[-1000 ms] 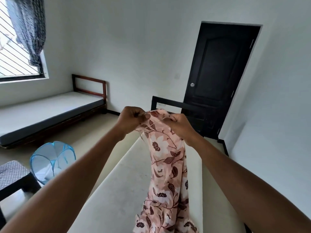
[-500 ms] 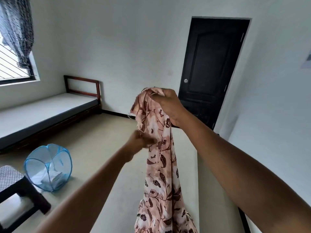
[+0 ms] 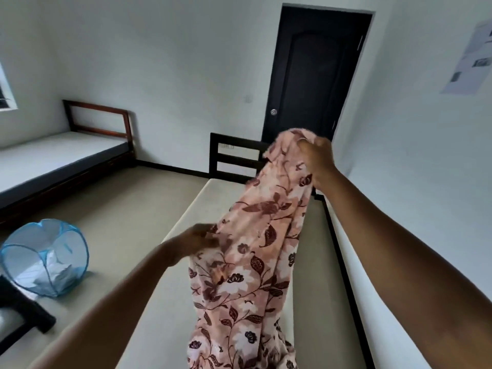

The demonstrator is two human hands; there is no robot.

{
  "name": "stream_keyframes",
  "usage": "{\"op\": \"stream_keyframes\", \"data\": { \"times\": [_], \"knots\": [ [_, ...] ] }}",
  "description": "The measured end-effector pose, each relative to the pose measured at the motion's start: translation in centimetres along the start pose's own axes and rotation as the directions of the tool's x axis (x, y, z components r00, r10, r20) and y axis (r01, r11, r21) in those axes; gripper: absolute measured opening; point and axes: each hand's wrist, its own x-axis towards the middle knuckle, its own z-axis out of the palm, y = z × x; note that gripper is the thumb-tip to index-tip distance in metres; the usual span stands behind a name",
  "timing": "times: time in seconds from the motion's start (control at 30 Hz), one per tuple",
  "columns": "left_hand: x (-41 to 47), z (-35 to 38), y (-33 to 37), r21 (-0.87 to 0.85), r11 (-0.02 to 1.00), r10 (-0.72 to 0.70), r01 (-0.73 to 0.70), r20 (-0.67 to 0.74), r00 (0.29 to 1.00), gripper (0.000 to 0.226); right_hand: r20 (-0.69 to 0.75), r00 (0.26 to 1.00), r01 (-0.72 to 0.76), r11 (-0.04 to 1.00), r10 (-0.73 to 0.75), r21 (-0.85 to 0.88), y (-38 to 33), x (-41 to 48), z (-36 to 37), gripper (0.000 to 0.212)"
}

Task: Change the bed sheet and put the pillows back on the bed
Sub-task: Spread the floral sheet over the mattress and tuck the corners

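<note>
At the far left edge you had a sliver of window [image 3: 5,86], and under it a second bed [image 3: 53,161] lay along the left wall, with a brown wooden headboard [image 3: 98,121] at its far end. Near you on the left, part of a dark stool [image 3: 26,315] showed, and just beyond it a blue mesh basket [image 3: 80,251] stood on the floor with some white cloth [image 3: 53,275] inside. Your left hand [image 3: 198,241] was the lower one, its fingers curled against the left edge of the floral bed sheet [image 3: 253,262] and pinching a fold of it. The sheet, pink with dark brown flowers and leaves, hung in a long gathered column above the bare mattress [image 3: 316,262], running down out of view at the near edge, so you could not tell whether it touched the bed. Beyond it, at the far end of the mattress, stood a black slatted headboard [image 3: 234,155], and behind that a closed black door [image 3: 314,75]. Your right hand [image 3: 316,158] was raised higher and farther off, closed tight around the bunched top of the sheet. On the right wall a sheet of paper [image 3: 471,57] was stuck up high.
</note>
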Motion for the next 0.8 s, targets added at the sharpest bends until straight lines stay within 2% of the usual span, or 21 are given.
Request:
{"op": "stream_keyframes", "data": {
  "times": [0.03,0.07,0.1,0.13,0.2,0.27,0.33,0.37,0.43,0.5,0.57,0.6,0.63,0.67,0.73,0.8],
  "knots": [
    [0.1,0.4,-1.3,0.264,0.963,-0.063,0.05,0.042,0.997,0.022,-0.034,0.999,-0.033,0.999,0.032,-0.012,1.3,-0.2,-0.2,0.037],
    [0.3,0.9,-2.5,0.465,0.88,-0.127,0.098,0.03,0.992,0.03,-0.054,0.997,-0.05,0.998,0.048,-0.041,2.5,-0.4,-0.2,0.042],
    [0.6,1.2,-4.1,0.566,0.809,-0.166,0.159,-0.039,0.985,0.036,-0.063,0.997,-0.055,0.996,0.051,-0.068,3.6,-0.6,-0.2,0.044],
    [0.3,1.6,-5.2,0.573,0.788,-0.185,0.225,-0.127,0.974,0.039,-0.07,0.996,-0.056,0.995,0.051,-0.08,4.5,-0.9,-0.1,0.04],
    [-0.5,1.7,-7.3,0.36,0.879,-0.2,0.312,-0.315,0.928,0.041,-0.106,0.992,-0.07,0.995,0.063,-0.068,6.1,-1.3,0.0,0.026],
    [-1.5,1.7,-8.1,0.148,0.934,-0.221,0.325,-0.477,0.851,0.039,-0.141,0.989,-0.066,0.994,0.053,-0.089,7.4,-1.5,0.1,0.025],
    [-1.6,0.9,-7.0,0.056,0.943,-0.24,0.329,-0.574,0.783,0.024,-0.098,0.995,-0.044,0.987,0.029,-0.155,8.5,-1.8,0.6,0.028],
    [-1.3,0.3,-5.5,0.044,0.951,-0.219,0.307,-0.606,0.765,0.015,-0.013,1.0,-0.028,0.978,0.026,-0.204,8.8,-2.1,1.2,0.025],
    [-0.3,-1.5,-2.0,0.069,0.982,-0.085,0.178,-0.675,0.733,0.017,0.253,0.965,-0.006,0.973,0.066,-0.231,9.1,-3.1,2.6,0.024],
    [0.0,-3.8,3.3,0.075,0.997,0.035,0.031,-0.74,0.671,0.021,0.515,0.852,0.066,0.957,0.092,-0.281,9.1,-4.2,4.8,0.049],
    [0.1,-6.3,8.7,0.12,0.99,0.136,-0.067,-0.768,0.626,0.029,0.664,0.735,0.154,0.921,0.135,-0.358,8.9,-5.2,8.0,0.082],
    [0.2,-7.5,10.8,0.145,0.985,0.174,-0.098,-0.753,0.635,0.026,0.708,0.688,0.175,0.911,0.158,-0.373,8.7,-5.7,9.7,0.089],
    [0.2,-8.7,12.3,0.179,0.975,0.221,-0.132,-0.729,0.648,0.023,0.731,0.662,0.214,0.892,0.167,-0.398,8.3,-6.1,11.5,0.088],
    [0.2,-9.4,13.0,0.21,0.966,0.258,-0.154,-0.697,0.669,0.025,0.755,0.64,0.278,0.872,0.145,-0.403,7.9,-6.3,13.2,0.076],
    [-0.4,-10.6,12.9,0.236,0.96,0.272,-0.148,-0.677,0.683,0.022,0.789,0.61,0.431,0.802,0.08,-0.414,5.8,-6.8,16.2,0.038],
    [-1.8,-11.3,12.0,0.228,0.966,0.248,-0.118,-0.712,0.657,0.029,0.774,0.632,0.519,0.755,-0.024,-0.4,3.7,-6.2,18.4,0.034]
  ]
}}
